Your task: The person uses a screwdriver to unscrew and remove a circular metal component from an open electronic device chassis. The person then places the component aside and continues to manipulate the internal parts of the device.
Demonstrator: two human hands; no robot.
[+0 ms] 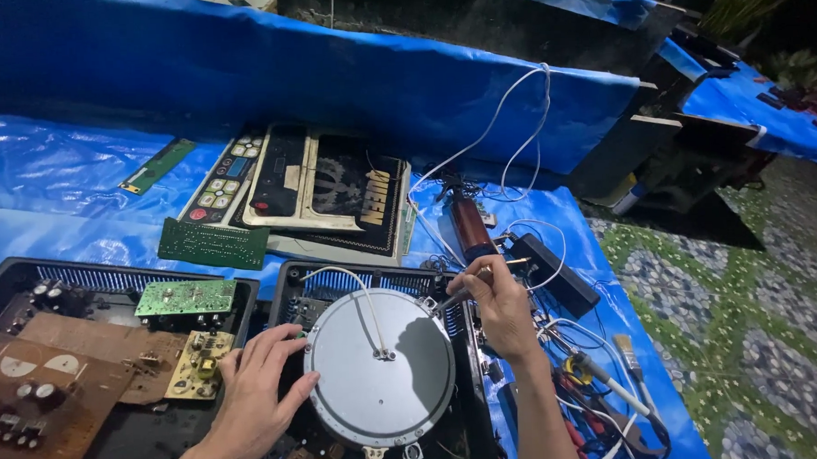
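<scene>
My left hand (pixel 256 393) rests flat with spread fingers on the left rim of a round grey coil disc (pixel 382 375), which sits in an open black appliance casing (pixel 292 279). White wires run across the disc to its centre. My right hand (pixel 497 303) grips a thin tool (pixel 452 298) whose tip points at the disc's upper right edge. A brown-handled soldering iron (pixel 470 227) lies just beyond that hand.
A second open casing (pixel 30 270) at left holds brown and green circuit boards. Stacked control panels (pixel 308 192) and a loose green board (pixel 212 243) lie behind. A black adapter (pixel 555 270), white cables, a brush (pixel 628 356) and hand tools lie right, near the blue tarp's edge.
</scene>
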